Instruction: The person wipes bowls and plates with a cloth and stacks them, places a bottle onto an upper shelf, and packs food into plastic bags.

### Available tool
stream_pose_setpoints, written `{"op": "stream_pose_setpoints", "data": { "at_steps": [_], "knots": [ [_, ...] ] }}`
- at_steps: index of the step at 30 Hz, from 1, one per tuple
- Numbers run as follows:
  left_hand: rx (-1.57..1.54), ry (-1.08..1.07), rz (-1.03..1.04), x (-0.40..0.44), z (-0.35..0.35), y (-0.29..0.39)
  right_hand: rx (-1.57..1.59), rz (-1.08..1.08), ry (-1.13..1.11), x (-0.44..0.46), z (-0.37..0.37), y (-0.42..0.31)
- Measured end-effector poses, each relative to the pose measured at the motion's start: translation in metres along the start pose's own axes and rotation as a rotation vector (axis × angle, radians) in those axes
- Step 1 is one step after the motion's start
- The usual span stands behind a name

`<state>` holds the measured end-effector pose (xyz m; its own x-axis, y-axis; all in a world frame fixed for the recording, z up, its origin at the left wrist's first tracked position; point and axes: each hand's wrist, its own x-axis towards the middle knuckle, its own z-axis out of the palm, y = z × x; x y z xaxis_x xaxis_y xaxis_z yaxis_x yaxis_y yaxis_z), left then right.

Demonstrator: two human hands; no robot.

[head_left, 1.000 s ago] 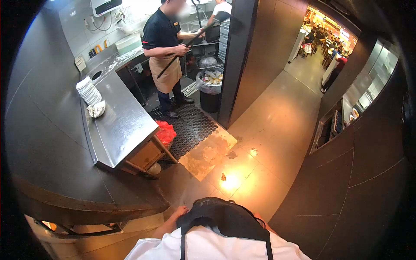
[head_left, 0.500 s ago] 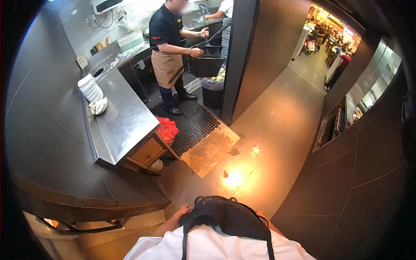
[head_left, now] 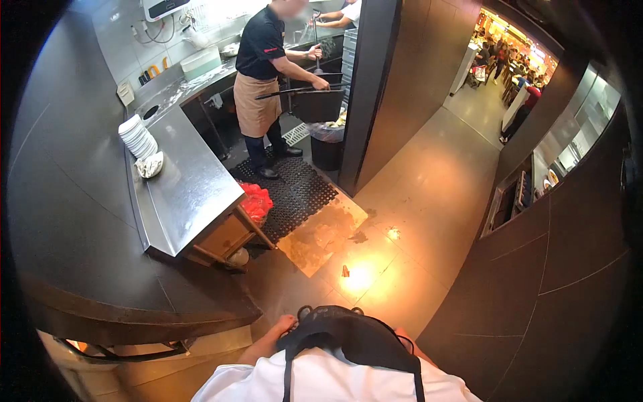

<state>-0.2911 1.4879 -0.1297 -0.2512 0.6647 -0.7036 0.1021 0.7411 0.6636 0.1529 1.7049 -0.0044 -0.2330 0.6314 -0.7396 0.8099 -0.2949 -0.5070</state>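
My left hand (head_left: 287, 323) hangs low by my left side, next to the edge of my black apron (head_left: 348, 335). Its fingers point down and are mostly hidden, so their pose does not show. Of my right hand, only a strip of skin (head_left: 402, 333) shows beyond the apron's right side; the fingers are covered. My apron lies over a white shirt (head_left: 335, 382). In neither hand can I see an object.
A co-worker in a dark shirt and tan apron (head_left: 256, 107) holds a dark bin (head_left: 318, 106) above a lined waste bin (head_left: 327, 147). Stacked white dishes (head_left: 138, 137) stand on a steel counter (head_left: 187, 181). A black rubber mat (head_left: 288, 194) and cardboard (head_left: 321, 234) cover some floor. A corridor (head_left: 435, 167) leads to diners.
The co-worker has leaned forward and shifted slightly right, and the dark bin's position and tilt have changed. My hands stay nearly where they were; my view has moved slightly.
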Motion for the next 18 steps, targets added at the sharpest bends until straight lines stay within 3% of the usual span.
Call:
{"op": "stream_pose_setpoints", "data": {
  "at_steps": [8, 12, 18],
  "knots": [
    [0.039, 0.026, 0.014, 0.009, -0.004, -0.007, 0.04, -0.001, 0.049, 0.007, 0.005, 0.007],
    [0.004, 0.003, -0.034, 0.006, -0.006, -0.01, 0.146, -0.082, 0.007, 0.042, 0.022, 0.052],
    [0.083, -0.003, -0.052, 0.001, -0.004, -0.012, 0.013, 0.019, -0.024, 0.023, 0.011, 0.019]
  ]
}}
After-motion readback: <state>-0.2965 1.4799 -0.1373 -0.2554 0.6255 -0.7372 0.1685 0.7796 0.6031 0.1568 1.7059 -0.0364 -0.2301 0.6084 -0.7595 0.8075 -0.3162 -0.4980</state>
